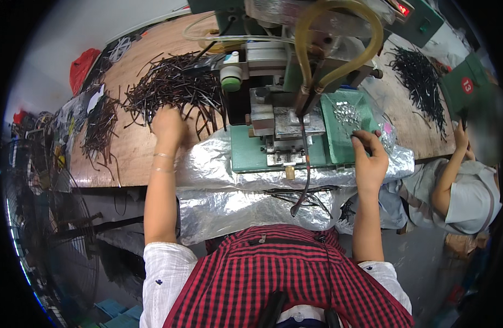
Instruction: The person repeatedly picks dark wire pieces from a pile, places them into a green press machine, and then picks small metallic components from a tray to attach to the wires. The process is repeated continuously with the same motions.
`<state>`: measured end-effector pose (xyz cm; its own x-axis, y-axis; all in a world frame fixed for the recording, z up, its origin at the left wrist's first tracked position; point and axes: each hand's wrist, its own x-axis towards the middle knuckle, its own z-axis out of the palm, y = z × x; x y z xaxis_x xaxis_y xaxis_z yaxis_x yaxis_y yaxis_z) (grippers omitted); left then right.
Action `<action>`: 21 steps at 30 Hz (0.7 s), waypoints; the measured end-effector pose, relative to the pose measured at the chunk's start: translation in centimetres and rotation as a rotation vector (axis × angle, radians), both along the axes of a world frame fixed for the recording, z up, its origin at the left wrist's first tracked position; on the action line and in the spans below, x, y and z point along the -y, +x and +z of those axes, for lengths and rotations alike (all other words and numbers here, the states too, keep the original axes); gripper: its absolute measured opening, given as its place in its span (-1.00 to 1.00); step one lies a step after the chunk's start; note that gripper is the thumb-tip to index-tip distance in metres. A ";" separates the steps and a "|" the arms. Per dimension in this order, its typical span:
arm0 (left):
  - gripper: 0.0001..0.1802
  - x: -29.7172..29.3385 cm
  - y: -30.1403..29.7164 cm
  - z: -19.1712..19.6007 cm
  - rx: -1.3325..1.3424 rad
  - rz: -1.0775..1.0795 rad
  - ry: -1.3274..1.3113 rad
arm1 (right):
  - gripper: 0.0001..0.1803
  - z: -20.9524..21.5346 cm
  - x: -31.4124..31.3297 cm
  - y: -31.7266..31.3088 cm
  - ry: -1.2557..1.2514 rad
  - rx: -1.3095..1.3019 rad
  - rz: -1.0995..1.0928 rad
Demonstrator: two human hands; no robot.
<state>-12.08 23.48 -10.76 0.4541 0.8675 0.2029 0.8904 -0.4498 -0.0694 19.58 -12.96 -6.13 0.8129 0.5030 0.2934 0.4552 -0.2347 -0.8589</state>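
Observation:
My left hand [168,129] reaches into a tangled heap of thin dark wires [172,87] on the wooden bench [131,147]; its fingers are curled among the strands, and I cannot tell if any are gripped. My right hand [370,156] rests at the edge of a green tray [339,139] holding small shiny metal parts [347,112], fingertips pinched together on something tiny. Between my hands stands a green press machine [278,109] with yellow hoses [339,33].
Crinkled silver foil [235,202] drapes the bench front. A second dark wire heap [101,123] lies far left, another [421,82] far right. A person in a green cap [470,82] sits at right. A fan [49,240] stands lower left.

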 end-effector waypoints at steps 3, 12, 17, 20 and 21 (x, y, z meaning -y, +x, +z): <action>-0.75 1.8 -1.7 3.1 -0.038 0.050 -0.289 | -0.84 3.2 -2.4 -2.1 0.201 -0.027 0.171; -0.91 4.6 -2.7 4.8 1.655 0.052 -1.430 | -0.55 4.8 -8.6 -5.7 0.477 -0.156 0.279; -0.83 9.9 2.6 10.4 1.905 -0.229 -1.048 | -0.42 7.0 -9.1 -7.6 0.608 -0.223 0.339; -0.88 15.0 5.1 13.1 1.802 -0.566 -0.532 | -0.28 7.8 -7.1 -8.5 0.520 -0.207 0.408; -0.92 16.0 6.0 12.8 1.730 -0.692 -0.324 | -0.24 8.1 -6.1 -8.9 0.506 -0.198 0.443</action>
